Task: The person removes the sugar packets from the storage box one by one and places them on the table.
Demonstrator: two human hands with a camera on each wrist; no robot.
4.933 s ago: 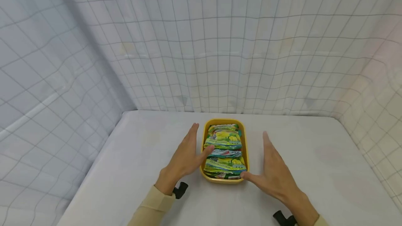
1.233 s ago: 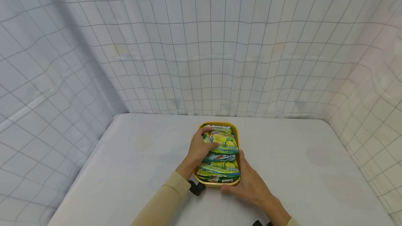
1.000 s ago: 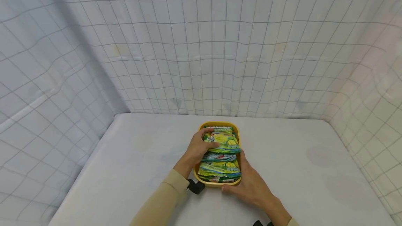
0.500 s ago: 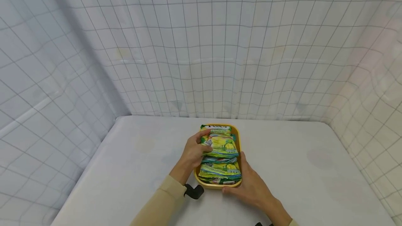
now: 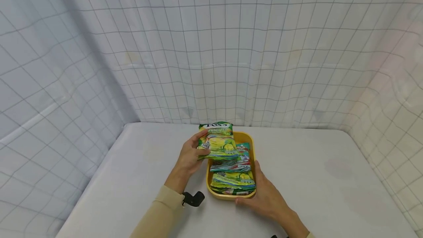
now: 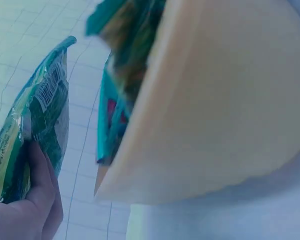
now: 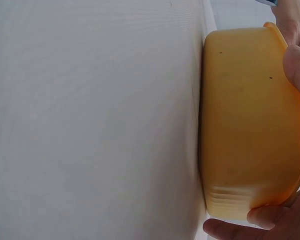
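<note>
My left hand point(image 5: 188, 157) pinches a green-and-yellow Fox's Spring Tea candy bag point(image 5: 217, 141) by its left side, above the left far part of a yellow plastic basket point(image 5: 228, 196). The left wrist view shows fingers on the back of this candy bag point(image 6: 50, 100), apart from the basket wall point(image 6: 215, 100). My right hand point(image 5: 266, 195) grips the basket's near right corner, thumb at the near rim and fingers along the right side. Still in the basket lie a teal-and-red candy bag point(image 5: 231, 165) and several green-and-yellow bags point(image 5: 232, 181).
The basket stands on a white-covered table point(image 5: 307, 172). White grid-patterned curtains point(image 5: 224, 54) enclose the table at the back and both sides. A black wrist camera mount point(image 5: 194, 198) sits at my left wrist, close to the basket's near left corner.
My left hand has moved from inside the basket up and left, lifting the Spring Tea candy bag out and uncovering the teal-and-red one. My right hand stays on the basket's corner.
</note>
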